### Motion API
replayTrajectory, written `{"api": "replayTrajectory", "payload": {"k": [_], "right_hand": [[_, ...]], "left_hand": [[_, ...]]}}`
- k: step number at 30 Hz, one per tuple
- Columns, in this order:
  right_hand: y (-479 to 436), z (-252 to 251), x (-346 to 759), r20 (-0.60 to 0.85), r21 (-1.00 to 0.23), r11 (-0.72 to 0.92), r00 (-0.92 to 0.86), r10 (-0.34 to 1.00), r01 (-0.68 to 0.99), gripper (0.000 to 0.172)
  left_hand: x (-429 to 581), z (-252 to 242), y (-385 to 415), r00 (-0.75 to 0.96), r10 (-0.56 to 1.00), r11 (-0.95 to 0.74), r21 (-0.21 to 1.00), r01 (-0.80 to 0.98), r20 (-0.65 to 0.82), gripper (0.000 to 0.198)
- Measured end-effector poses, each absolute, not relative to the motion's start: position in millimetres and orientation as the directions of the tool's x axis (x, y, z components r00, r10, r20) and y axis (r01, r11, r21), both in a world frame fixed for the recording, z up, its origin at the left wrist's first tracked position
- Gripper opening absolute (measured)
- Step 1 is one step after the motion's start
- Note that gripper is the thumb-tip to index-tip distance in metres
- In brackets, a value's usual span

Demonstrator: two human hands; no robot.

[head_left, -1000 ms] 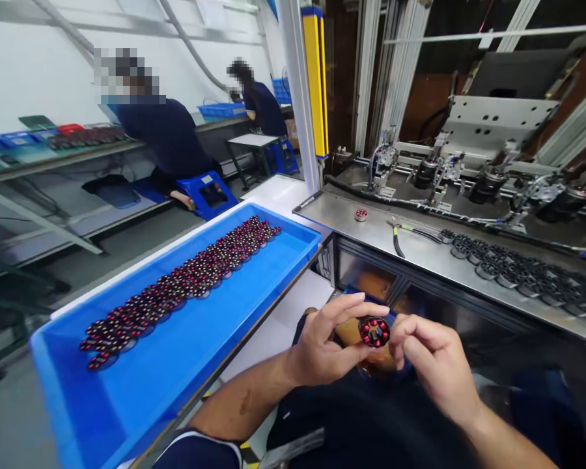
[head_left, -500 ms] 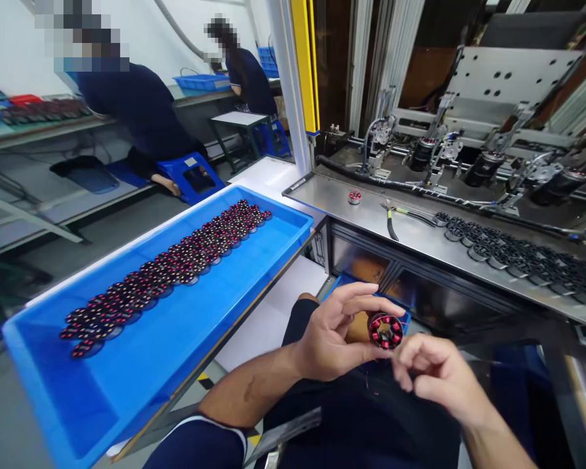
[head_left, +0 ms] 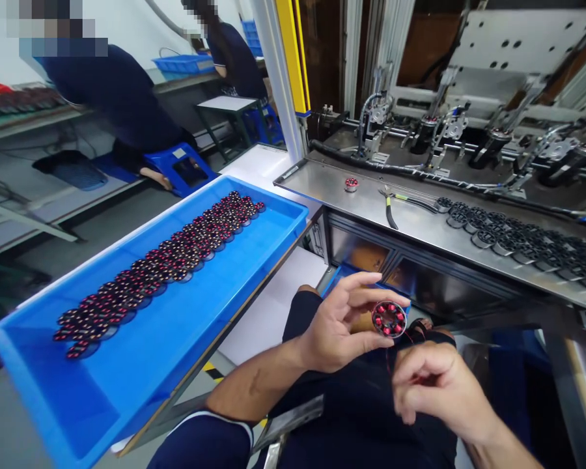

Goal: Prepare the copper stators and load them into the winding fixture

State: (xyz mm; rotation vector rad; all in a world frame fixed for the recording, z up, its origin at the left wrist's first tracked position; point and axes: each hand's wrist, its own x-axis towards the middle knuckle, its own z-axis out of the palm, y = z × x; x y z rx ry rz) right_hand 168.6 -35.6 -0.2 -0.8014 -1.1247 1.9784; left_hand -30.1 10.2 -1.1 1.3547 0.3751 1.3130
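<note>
My left hand [head_left: 334, 326] grips a round motor stator [head_left: 392, 308] by its rim, between thumb and fingers. Red wire coils ring its open centre, which faces me. A thin red wire [head_left: 387, 359] hangs from the stator toward my right hand [head_left: 434, 384]. That hand is closed just below and right of the stator, its fingers curled and the thumb pressed in. Whatever lies between those fingertips is hidden.
A blue tray [head_left: 215, 332] at left holds many wound stators [head_left: 161, 267]. On the metal bench [head_left: 317, 181] are a single red-wound stator [head_left: 351, 185], pliers [head_left: 389, 207] and rows of dark stator cores [head_left: 512, 238]. A machine [head_left: 488, 140] stands behind. Two people sit at back left.
The stator has turned to face me more squarely. My right hand has moved slightly down, away from the stator. The whole view has shifted a little.
</note>
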Motion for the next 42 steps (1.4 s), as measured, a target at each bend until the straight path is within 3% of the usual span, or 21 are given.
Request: {"api": "replayTrajectory", "payload": {"k": [3,6,12,17,22,26,29,37,42], "right_hand": [[-21,14,179,-0.099,-0.942,-0.232,-0.461,0.882,-0.242,0.033],[-16,27,178,-0.157,-0.969,-0.221,-0.411,0.898,-0.114,0.036],[-23,27,169,-0.183,-0.96,-0.252,-0.411,0.893,-0.119,0.035],[-33,12,171,-0.119,-0.971,-0.196,-0.43,0.895,-0.14,0.031],[-36,9,185,-0.15,-0.988,-0.121,-0.477,0.866,0.091,0.03],[-29,27,199,0.069,-0.978,0.132,-0.343,0.937,0.163,0.022],[-28,41,192,0.228,-0.951,0.273,-0.269,0.936,0.147,0.027],[-35,36,157,0.299,-0.946,0.314,-0.155,0.942,0.085,0.014],[-38,26,148,0.31,-0.947,0.316,-0.1,0.946,0.053,0.014]], "left_hand": [[-32,-2,7,0.453,0.786,-0.203,0.868,-0.453,0.42,0.064],[-31,-1,3,0.535,0.741,-0.171,0.883,-0.436,0.407,0.064],[-23,-4,1,0.397,0.811,-0.217,0.852,-0.477,0.429,0.083],[-21,-2,2,0.38,0.873,-0.022,0.805,-0.593,0.304,0.07],[-24,1,3,0.401,0.87,0.032,0.777,-0.629,0.288,0.058],[-24,3,2,0.388,0.835,-0.134,0.828,-0.545,0.39,0.045],[-21,6,-1,0.404,0.795,-0.199,0.825,-0.528,0.451,0.043],[-22,6,-1,0.446,0.829,-0.038,0.829,-0.557,0.338,0.039],[-15,-4,3,0.399,0.872,0.015,0.8,-0.6,0.283,0.068]]}}
